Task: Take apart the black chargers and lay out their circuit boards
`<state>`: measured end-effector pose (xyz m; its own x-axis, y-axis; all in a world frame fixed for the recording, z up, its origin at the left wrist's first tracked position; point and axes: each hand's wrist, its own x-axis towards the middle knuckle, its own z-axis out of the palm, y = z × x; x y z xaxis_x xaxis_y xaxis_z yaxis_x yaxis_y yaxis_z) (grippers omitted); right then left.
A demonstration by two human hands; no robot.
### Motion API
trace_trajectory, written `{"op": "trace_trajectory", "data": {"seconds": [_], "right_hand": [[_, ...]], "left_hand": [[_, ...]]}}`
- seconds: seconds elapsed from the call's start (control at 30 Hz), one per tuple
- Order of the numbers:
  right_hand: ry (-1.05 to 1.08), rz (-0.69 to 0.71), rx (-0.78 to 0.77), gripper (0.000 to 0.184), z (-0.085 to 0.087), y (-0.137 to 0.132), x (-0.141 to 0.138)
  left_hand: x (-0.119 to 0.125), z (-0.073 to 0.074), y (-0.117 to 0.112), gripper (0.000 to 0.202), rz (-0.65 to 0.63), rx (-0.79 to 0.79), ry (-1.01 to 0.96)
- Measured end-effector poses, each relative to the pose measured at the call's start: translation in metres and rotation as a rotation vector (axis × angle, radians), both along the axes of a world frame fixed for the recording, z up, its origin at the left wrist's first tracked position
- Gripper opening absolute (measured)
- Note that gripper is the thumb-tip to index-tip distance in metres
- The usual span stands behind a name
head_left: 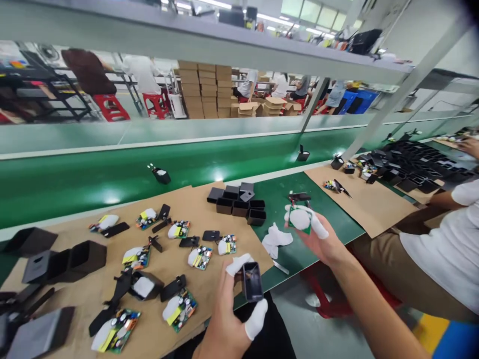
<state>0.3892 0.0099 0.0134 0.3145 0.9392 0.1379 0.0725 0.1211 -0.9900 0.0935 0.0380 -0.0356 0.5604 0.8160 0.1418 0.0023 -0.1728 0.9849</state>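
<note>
My left hand point(234, 304), with white finger cots on thumb and finger, grips a small black plastic case point(252, 282) whose open side faces me. Farther right, my right hand point(318, 232), also in finger cots, holds a green circuit board point(300, 218) with a white pad on its face. A dark plate point(298, 196) shows just beyond that board. The case and the board are apart. Left of my hands, several circuit boards point(180, 309) with white pads and yellow tape lie on brown cardboard point(209, 224), many beside black end plates point(174, 287).
Black empty cases point(239, 208) stand grouped at the cardboard's far edge. A white cloth point(276, 240) lies on the green table. Beyond runs a green conveyor point(224, 159) carrying black units point(160, 174). A co-worker point(441, 239) sits at right. A shelf point(209, 42) spans overhead.
</note>
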Motion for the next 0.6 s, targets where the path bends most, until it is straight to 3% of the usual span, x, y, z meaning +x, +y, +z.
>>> {"op": "trace_trajectory", "data": {"seconds": [0.1,0.2,0.37,0.6], "right_hand": [[0.316,0.035,0.094,0.063,-0.003,-0.014,-0.05],[0.414,0.027,0.121,0.071,-0.014,-0.021,-0.079],[0.382,-0.126,0.084,0.081,-0.031,-0.041,-0.085],[0.226,-0.098,0.004,0.075,-0.014,-0.047,-0.089]], "left_hand": [[0.005,-0.011,0.006,0.066,-0.031,0.032,0.041],[0.006,-0.021,0.008,0.067,-0.043,0.018,0.03],[0.003,-0.024,0.009,0.071,-0.039,0.019,-0.044],[0.006,-0.023,0.005,0.076,-0.025,-0.076,-0.164]]}}
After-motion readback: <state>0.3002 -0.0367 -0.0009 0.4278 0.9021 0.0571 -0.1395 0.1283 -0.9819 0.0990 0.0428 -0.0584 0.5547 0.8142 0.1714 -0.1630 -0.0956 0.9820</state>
